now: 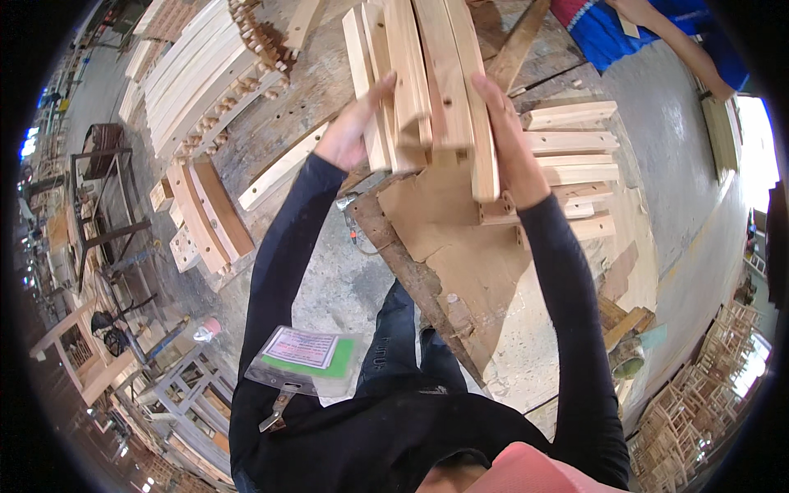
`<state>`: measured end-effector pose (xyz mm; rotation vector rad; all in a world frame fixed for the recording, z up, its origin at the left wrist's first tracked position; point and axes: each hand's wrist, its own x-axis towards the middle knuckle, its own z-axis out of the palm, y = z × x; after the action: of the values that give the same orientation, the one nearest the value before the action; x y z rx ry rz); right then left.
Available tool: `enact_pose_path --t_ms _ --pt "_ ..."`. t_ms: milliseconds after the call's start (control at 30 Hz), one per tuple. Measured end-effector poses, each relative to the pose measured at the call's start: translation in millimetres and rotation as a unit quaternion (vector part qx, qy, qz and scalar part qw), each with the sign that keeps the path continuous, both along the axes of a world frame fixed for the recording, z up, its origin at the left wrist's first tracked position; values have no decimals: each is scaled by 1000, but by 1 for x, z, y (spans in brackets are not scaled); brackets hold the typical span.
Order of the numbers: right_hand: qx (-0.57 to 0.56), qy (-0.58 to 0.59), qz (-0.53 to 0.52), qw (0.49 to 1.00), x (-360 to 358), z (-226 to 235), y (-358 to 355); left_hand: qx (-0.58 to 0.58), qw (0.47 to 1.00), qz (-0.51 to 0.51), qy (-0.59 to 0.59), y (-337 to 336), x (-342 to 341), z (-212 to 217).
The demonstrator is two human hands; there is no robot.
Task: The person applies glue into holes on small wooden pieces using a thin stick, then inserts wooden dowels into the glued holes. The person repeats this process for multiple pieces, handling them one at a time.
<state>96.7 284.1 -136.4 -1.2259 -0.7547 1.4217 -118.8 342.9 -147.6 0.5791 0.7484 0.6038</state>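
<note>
Head view: a bundle of curved wooden slats (pixel 427 82) is held up between both hands, above a worn plank workbench (pixel 444 271). The left hand (pixel 349 131) is pressed flat against the bundle's left side, thumb raised along the outer slat. The right hand (pixel 509 140) is pressed against the right side, fingers stretched up the outermost piece. The hands are set apart, clamped on the stack from opposite sides; no fingers are seen hooked under it.

Loose short slats (pixel 571 140) are laid in a rough row on the bench just right of the right hand. A stack of long pale rails with dowel pegs (pixel 205 82) lies well to the left. Darker-edged boards (pixel 209 214) are leaned near the bench's left end. A co-worker's arm in a blue sleeve (pixel 682 41) is noted at the upper right, apart from the bundle.

Risk, as judged: the slats are kept together by side pressure alone and their lower ends sit uneven, so an inner piece could slide out and drop onto the bench. A slackened squeeze or a tilt of the stack would likely cause it. Fingers could also be pinched if the pieces shift
</note>
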Motion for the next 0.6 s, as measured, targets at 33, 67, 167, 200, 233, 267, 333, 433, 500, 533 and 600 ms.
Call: enact_pose_path --t_ms 33,67,167,200,233,267,333,433,500,533,600 --pt "14 -4 -7 1000 2 3 -18 -7 1000 -8 -4 -10 0 2" --pt "18 28 -33 999 -2 19 -43 19 999 -23 14 -21 4 4" --pt "2 41 -140 989 13 11 -120 91 991 -98 -14 -47 31 6" --pt "-7 55 -178 983 17 16 -143 101 983 -148 46 -53 48 24" --pt "-6 60 -213 975 19 16 -163 117 972 -195 51 -56 64 33" --pt "-6 61 -247 967 22 18 -179 154 964 -215 37 -60 82 25" --pt "13 56 -307 950 25 23 -198 218 945 -245 -3 -63 122 18" --pt "40 -34 -373 926 32 20 -215 325 874 -353 73 -45 161 14" --pt "14 -178 -402 898 43 0 -224 395 813 -406 137 -37 178 19" --pt "7 -170 -411 896 46 0 -227 427 790 -413 153 -34 182 24" --pt "-48 -182 -403 896 47 0 -233 446 740 -457 211 -23 192 20"
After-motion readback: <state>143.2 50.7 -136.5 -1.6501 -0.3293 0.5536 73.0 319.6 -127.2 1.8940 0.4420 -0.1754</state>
